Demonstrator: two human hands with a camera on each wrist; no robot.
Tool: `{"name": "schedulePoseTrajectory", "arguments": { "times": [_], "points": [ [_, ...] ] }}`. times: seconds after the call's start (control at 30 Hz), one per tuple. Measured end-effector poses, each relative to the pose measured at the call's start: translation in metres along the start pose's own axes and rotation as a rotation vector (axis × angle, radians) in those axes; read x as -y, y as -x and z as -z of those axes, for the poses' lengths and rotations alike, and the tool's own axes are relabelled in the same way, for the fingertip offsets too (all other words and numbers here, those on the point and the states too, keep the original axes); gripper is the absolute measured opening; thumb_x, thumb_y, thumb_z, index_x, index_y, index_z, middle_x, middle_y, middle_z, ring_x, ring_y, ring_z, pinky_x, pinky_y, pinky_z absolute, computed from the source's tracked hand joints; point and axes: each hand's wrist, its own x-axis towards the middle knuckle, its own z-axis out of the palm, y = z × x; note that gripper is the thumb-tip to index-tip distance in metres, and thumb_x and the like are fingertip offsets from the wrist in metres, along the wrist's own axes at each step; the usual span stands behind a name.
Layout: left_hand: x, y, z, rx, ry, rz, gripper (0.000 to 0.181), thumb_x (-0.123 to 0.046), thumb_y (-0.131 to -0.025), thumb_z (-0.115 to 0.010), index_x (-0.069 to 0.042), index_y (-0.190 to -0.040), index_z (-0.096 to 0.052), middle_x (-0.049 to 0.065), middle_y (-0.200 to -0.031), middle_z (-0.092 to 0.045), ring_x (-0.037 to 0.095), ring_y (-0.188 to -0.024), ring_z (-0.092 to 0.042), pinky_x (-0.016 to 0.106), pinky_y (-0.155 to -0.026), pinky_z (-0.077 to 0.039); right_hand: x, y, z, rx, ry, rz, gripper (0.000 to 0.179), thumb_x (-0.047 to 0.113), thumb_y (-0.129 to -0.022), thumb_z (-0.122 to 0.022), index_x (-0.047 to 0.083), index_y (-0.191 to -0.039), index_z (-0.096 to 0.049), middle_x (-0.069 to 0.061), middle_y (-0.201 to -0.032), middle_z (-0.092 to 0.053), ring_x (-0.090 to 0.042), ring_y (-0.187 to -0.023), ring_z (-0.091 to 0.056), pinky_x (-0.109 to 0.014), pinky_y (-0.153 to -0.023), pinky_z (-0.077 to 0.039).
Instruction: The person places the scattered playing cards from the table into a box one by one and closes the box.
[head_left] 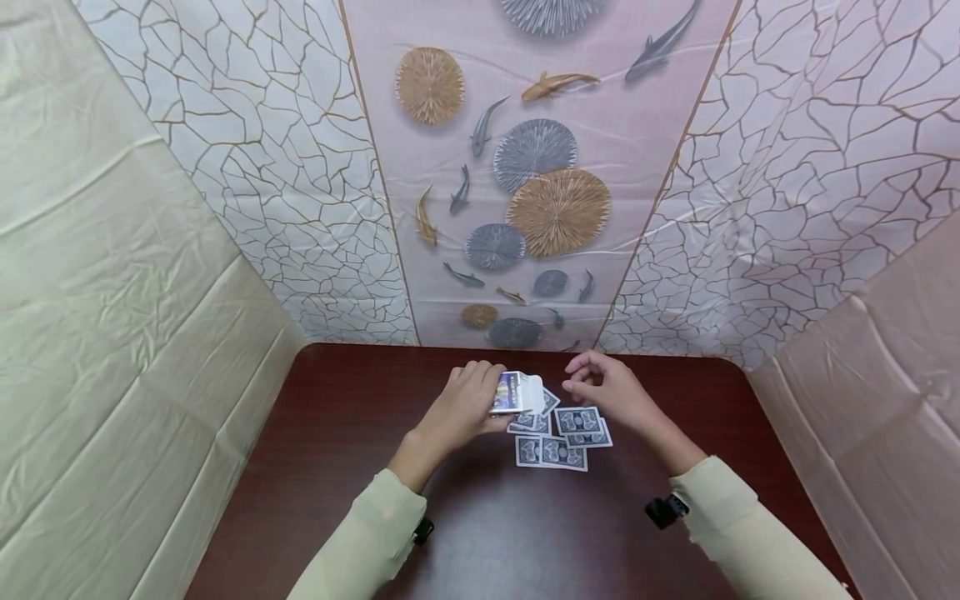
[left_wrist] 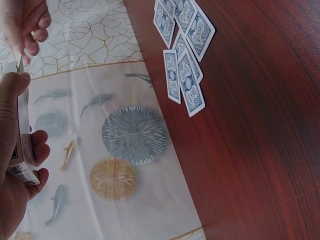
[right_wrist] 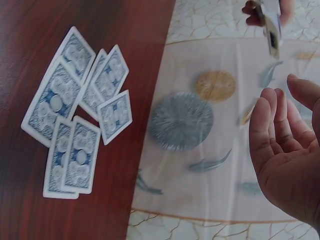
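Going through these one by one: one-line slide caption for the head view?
Left hand holding a card box near blue-backed playing cards on a dark red table, right hand raised nearby.

Dark red table (head_left: 315, 483); behind, pink fish-print panel (head_left: 465, 196) between white gold-veined panels (head_left: 255, 125); beige side sheeting (head_left: 90, 292).

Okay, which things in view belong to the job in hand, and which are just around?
Part of the job:
card box, gripped by the left hand
blue-backed cards, lying backs up
right hand, apparently empty

Just around:
dark wooden table, under the cards
patterned backdrop
black device at the right wrist
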Motion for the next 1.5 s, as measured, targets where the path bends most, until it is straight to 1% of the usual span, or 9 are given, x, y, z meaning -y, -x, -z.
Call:
{"name": "schedulePoseTrajectory", "arguments": {
  "times": [0.23,0.43,0.57,0.73,0.83,0.97,1.23,1.4,1.5],
  "points": [
    [0.002,0.002,0.001,0.011,0.021,0.011,0.071,-0.046,-0.078,-0.085,-0.002,-0.125,-0.057,0.009,-0.109,-0.063,0.024,-0.097,-0.056,0.038,-0.079,-0.046,-0.019,-0.002,0.001,-0.017,0.123,-0.009,0.019,0.013,-0.092,-0.076,0.007,-0.107,-0.066,-0.006,-0.089,-0.073,-0.02,-0.079,-0.067,-0.029,-0.069,-0.054],
    [0.003,0.003,0.002,0.016,0.021,0.019,0.072,-0.047,-0.077,-0.084,-0.003,-0.126,-0.057,0.009,-0.11,-0.063,0.024,-0.098,-0.056,0.038,-0.08,-0.046,-0.041,-0.007,-0.003,0.008,0.175,-0.013,0.018,0.012,-0.093,-0.075,0.009,-0.109,-0.068,-0.004,-0.096,-0.073,-0.018,-0.087,-0.065,-0.034,-0.077,-0.05],
    [0.003,0.004,0.001,0.005,0.039,0.02,0.072,-0.045,-0.076,-0.086,-0.003,-0.126,-0.056,0.009,-0.109,-0.063,0.025,-0.098,-0.056,0.04,-0.08,-0.046,-0.056,-0.01,-0.008,0.027,0.217,0.015,0.022,0.009,-0.091,-0.076,0.007,-0.111,-0.068,-0.01,-0.102,-0.073,-0.02,-0.091,-0.066,-0.036,-0.081,-0.053],
    [0.004,0.004,0.0,0.01,0.038,0.025,0.072,-0.045,-0.077,-0.086,-0.003,-0.127,-0.056,0.01,-0.109,-0.063,0.025,-0.098,-0.056,0.039,-0.081,-0.046,-0.071,-0.014,-0.014,0.065,0.286,0.026,0.029,0.007,-0.089,-0.077,0.003,-0.116,-0.069,-0.015,-0.112,-0.07,-0.027,-0.101,-0.066,-0.044,-0.089,-0.055],
    [0.004,0.005,0.001,0.025,0.038,0.03,0.073,-0.046,-0.078,-0.085,-0.002,-0.128,-0.056,0.01,-0.111,-0.063,0.025,-0.099,-0.056,0.039,-0.082,-0.046,-0.077,-0.016,-0.017,0.096,0.322,-0.009,0.032,0.008,-0.089,-0.078,0.004,-0.119,-0.068,-0.014,-0.118,-0.067,-0.033,-0.109,-0.065,-0.049,-0.094,-0.054],
    [0.004,0.005,0.002,0.031,0.036,0.026,0.074,-0.046,-0.078,-0.086,-0.002,-0.129,-0.056,0.01,-0.113,-0.063,0.025,-0.1,-0.056,0.039,-0.082,-0.046,-0.086,-0.02,-0.022,0.142,0.366,-0.042,0.035,0.008,-0.09,-0.077,0.002,-0.123,-0.068,-0.016,-0.123,-0.064,-0.037,-0.117,-0.063,-0.051,-0.099,-0.052],
    [0.004,0.005,0.004,0.031,0.02,0.022,0.073,-0.049,-0.079,-0.083,-0.003,-0.129,-0.056,0.008,-0.112,-0.063,0.023,-0.099,-0.056,0.037,-0.081,-0.046,-0.101,-0.03,-0.03,0.205,0.489,-0.054,0.036,0.006,-0.087,-0.079,0.0,-0.121,-0.07,-0.017,-0.119,-0.062,-0.036,-0.115,-0.063,-0.052,-0.1,-0.051],
    [0.004,0.005,0.003,0.028,0.018,0.025,0.072,-0.049,-0.079,-0.083,-0.003,-0.128,-0.056,0.008,-0.111,-0.062,0.023,-0.098,-0.055,0.037,-0.08,-0.045,-0.106,-0.033,-0.033,0.21,0.517,-0.039,0.037,0.006,-0.084,-0.081,-0.002,-0.118,-0.07,-0.019,-0.117,-0.062,-0.036,-0.111,-0.063,-0.052,-0.099,-0.051],
    [0.004,0.005,0.003,0.021,0.023,0.022,0.073,-0.047,-0.078,-0.084,-0.003,-0.128,-0.056,0.009,-0.111,-0.063,0.023,-0.098,-0.055,0.037,-0.08,-0.045,-0.11,-0.035,-0.034,0.217,0.521,-0.052,0.037,0.006,-0.085,-0.081,-0.002,-0.119,-0.07,-0.018,-0.118,-0.062,-0.035,-0.111,-0.062,-0.052,-0.1,-0.05]
  ]
}}
